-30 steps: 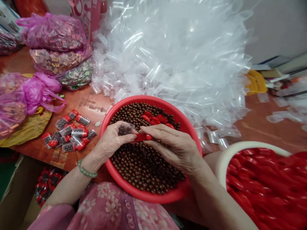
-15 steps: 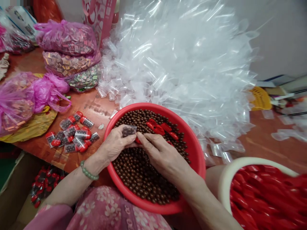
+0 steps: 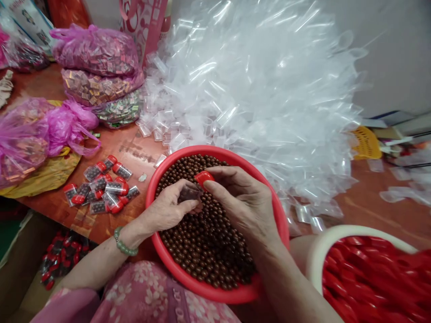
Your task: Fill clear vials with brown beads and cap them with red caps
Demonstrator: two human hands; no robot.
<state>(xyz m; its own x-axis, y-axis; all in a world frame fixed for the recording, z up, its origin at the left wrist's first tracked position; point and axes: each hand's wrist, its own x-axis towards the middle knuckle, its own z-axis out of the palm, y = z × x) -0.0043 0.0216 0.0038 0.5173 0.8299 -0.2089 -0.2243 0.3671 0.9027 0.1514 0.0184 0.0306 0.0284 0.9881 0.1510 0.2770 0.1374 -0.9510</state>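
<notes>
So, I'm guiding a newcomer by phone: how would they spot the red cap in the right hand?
Find the round red basin of brown balls. Over it, the right hand pinches the red cap singly, unlike the red caps heaped in the white tub.

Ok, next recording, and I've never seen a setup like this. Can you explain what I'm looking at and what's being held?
There is no machine here, just a person's two bare hands, seen by a camera worn on the head that looks forward and down. The left hand, with a beaded bracelet at its wrist, holds a small clear container that looks dark inside. The right hand pinches a glossy red piece. Both are above a red basin of brown balls. On the table, red-capped containers and pink bags lie to the left; a heap of clear plastic pieces rises behind. To the right is a pale tub full of red pieces.
</notes>
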